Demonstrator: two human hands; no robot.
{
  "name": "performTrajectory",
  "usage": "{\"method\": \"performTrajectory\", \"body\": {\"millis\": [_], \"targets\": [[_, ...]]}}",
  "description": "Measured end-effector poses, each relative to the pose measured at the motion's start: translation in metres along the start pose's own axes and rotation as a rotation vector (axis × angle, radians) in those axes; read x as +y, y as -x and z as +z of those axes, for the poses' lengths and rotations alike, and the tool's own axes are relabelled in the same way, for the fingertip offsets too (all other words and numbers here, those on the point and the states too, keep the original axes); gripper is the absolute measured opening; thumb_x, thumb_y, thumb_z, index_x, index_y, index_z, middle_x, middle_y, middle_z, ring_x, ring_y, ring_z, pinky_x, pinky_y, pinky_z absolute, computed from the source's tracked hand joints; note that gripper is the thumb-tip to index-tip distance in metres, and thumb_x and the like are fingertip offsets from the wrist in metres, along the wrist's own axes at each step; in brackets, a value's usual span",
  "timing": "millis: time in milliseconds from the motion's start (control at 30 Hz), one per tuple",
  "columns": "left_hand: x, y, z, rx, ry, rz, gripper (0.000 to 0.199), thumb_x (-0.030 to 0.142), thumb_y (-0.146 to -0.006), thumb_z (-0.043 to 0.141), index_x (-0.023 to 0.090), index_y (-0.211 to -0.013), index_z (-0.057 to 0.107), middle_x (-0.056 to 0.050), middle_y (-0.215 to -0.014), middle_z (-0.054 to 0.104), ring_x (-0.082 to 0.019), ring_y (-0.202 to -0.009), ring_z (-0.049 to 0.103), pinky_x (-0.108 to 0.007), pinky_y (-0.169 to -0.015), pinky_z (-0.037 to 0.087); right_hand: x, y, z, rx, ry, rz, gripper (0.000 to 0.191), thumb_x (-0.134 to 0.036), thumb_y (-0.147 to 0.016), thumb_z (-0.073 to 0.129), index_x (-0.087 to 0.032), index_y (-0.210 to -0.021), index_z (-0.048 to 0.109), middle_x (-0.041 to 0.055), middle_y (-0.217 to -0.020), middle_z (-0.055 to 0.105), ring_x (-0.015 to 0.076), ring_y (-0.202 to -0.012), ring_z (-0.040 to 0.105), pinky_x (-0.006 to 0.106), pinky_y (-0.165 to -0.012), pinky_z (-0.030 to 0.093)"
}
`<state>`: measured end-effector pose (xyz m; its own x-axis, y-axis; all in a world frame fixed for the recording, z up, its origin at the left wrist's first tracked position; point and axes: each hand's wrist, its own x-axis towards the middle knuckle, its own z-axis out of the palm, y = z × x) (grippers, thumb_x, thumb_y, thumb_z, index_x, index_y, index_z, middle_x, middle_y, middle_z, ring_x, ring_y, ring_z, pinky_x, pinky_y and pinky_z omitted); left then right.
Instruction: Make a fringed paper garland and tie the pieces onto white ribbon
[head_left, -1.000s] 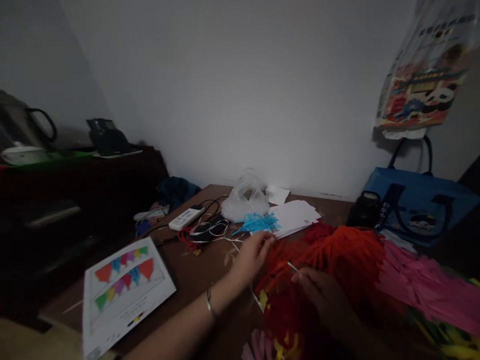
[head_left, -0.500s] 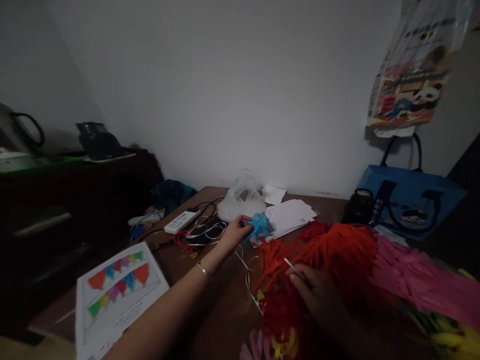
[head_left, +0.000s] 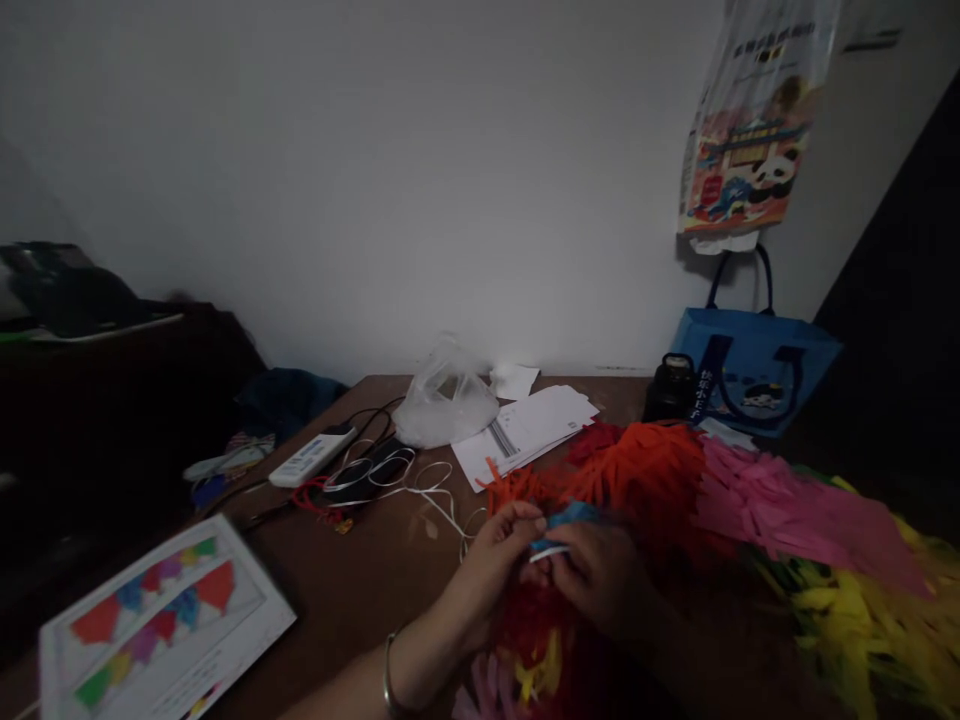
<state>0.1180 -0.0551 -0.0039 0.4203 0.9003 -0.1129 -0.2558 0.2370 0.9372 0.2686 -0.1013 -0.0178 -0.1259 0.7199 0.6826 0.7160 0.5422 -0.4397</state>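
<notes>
My left hand (head_left: pixel 499 555), a metal bangle at its wrist, is pinched on a blue paper piece (head_left: pixel 571 515) above the table's front. From the right, my right hand (head_left: pixel 604 570) meets it, its fingers closed round a small white strip (head_left: pixel 550 552) against the blue paper. Red fringed paper (head_left: pixel 536 610) lies just below both hands, with yellow and pale purple pieces near it. Orange fringed paper (head_left: pixel 645 465) spreads behind my right hand. Pink paper (head_left: pixel 795 500) and yellow paper (head_left: pixel 862 630) lie farther right.
A plastic bag (head_left: pixel 444 400) and white sheets (head_left: pixel 525 430) lie at the back. White cord (head_left: pixel 442 500) and a power strip (head_left: pixel 311 457) are at the left, behind a printed bunting card (head_left: pixel 169 630). A black bottle (head_left: pixel 670 388) stands by a blue bag (head_left: pixel 757 365).
My left hand has brought the blue paper from beside the white sheets down to my right hand. The hands now meet at the blue paper and white strip. The view has turned right.
</notes>
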Motion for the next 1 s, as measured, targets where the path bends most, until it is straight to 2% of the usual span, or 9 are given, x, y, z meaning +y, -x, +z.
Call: {"method": "performTrajectory", "body": {"millis": [67, 133, 167, 233, 300, 367, 500, 800, 1000], "targets": [[0.002, 0.002, 0.0, 0.044, -0.05, 0.124, 0.039, 0.035, -0.068, 0.079, 0.021, -0.1, 0.062, 0.0, -0.087, 0.063, -0.015, -0.078, 0.06, -0.026, -0.074, 0.049, 0.0, -0.003, -0.001, 0.023, -0.067, 0.126, 0.019, -0.024, -0.091, 0.047, -0.018, -0.086, 0.065, 0.0002, -0.062, 0.062, 0.0121, -0.052, 0.055, 0.021, -0.051, 0.042], [0.003, 0.005, 0.001, 0.016, -0.215, 0.279, 0.038, 0.033, -0.069, 0.079, 0.022, -0.102, 0.066, -0.005, -0.105, 0.064, -0.021, -0.101, 0.057, -0.03, -0.091, 0.044, -0.001, -0.005, -0.002, 0.021, -0.296, 0.305, 0.018, -0.027, -0.091, 0.048, -0.018, -0.087, 0.063, -0.0014, -0.064, 0.059, 0.0113, -0.054, 0.054, 0.02, -0.051, 0.042], [0.002, 0.006, 0.001, -0.022, -0.31, 0.34, 0.031, 0.035, -0.072, 0.077, 0.021, -0.099, 0.069, -0.007, -0.108, 0.064, -0.024, -0.105, 0.055, -0.032, -0.094, 0.042, -0.001, -0.007, -0.002, 0.005, -0.448, 0.388, 0.018, -0.03, -0.09, 0.05, -0.018, -0.087, 0.062, -0.001, -0.067, 0.06, 0.0117, -0.058, 0.056, 0.02, -0.054, 0.044], [-0.001, 0.009, 0.002, -0.088, -0.405, 0.375, 0.023, 0.04, -0.079, 0.071, 0.02, -0.091, 0.071, -0.008, -0.099, 0.066, -0.024, -0.096, 0.057, -0.033, -0.088, 0.043, -0.003, -0.009, -0.002, -0.04, -0.715, 0.507, 0.019, -0.034, -0.087, 0.054, -0.018, -0.089, 0.063, 0.0005, -0.075, 0.063, 0.0127, -0.066, 0.057, 0.022, -0.059, 0.046], [-0.004, 0.01, 0.002, -0.113, -0.345, 0.301, 0.028, 0.046, -0.081, 0.067, 0.018, -0.084, 0.068, -0.004, -0.083, 0.064, -0.019, -0.078, 0.056, -0.028, -0.074, 0.045, -0.004, -0.01, -0.003, -0.084, -0.828, 0.547, 0.021, -0.036, -0.084, 0.058, -0.017, -0.09, 0.065, 0.0012, -0.077, 0.064, 0.013, -0.067, 0.057, 0.022, -0.061, 0.045], [-0.005, 0.011, 0.001, -0.142, -0.236, 0.164, 0.035, 0.052, -0.08, 0.067, 0.017, -0.079, 0.066, 0.0, -0.071, 0.059, -0.014, -0.064, 0.049, -0.024, -0.062, 0.042, -0.005, -0.011, -0.006, -0.099, -0.867, 0.568, 0.023, -0.037, -0.084, 0.059, -0.017, -0.09, 0.068, 0.001, -0.075, 0.064, 0.0124, -0.065, 0.056, 0.022, -0.06, 0.043], [-0.003, 0.014, -0.001, -0.187, -0.114, -0.018, 0.045, 0.059, -0.074, 0.07, 0.015, -0.069, 0.06, 0.005, -0.058, 0.046, -0.009, -0.053, 0.036, -0.02, -0.051, 0.033, -0.005, -0.013, -0.01, -0.064, -0.864, 0.582, 0.021, -0.034, -0.082, 0.059, -0.017, -0.089, 0.071, 0.0003, -0.073, 0.065, 0.0122, -0.063, 0.056, 0.022, -0.06, 0.043], [-0.009, 0.015, -0.002, -0.167, -0.037, -0.073, 0.042, 0.055, -0.073, 0.073, 0.015, -0.068, 0.058, 0.004, -0.061, 0.046, -0.009, -0.055, 0.036, -0.018, -0.051, 0.033, -0.004, -0.014, -0.011, -0.099, -0.824, 0.578, 0.016, -0.03, -0.078, 0.058, -0.018, -0.082, 0.067, -0.0017, -0.066, 0.063, 0.0117, -0.06, 0.056, 0.021, -0.057, 0.044], [-0.015, 0.015, -0.005, -0.179, -0.047, -0.076, 0.044, 0.056, -0.072, 0.072, 0.015, -0.07, 0.058, 0.004, -0.059, 0.048, -0.008, -0.052, 0.037, -0.019, -0.051, 0.033, -0.007, -0.017, -0.013, -0.115, -0.852, 0.589, 0.014, -0.03, -0.075, 0.056, -0.018, -0.077, 0.063, -0.0034, -0.061, 0.058, 0.0099, -0.054, 0.05, 0.02, -0.052, 0.039]]}}
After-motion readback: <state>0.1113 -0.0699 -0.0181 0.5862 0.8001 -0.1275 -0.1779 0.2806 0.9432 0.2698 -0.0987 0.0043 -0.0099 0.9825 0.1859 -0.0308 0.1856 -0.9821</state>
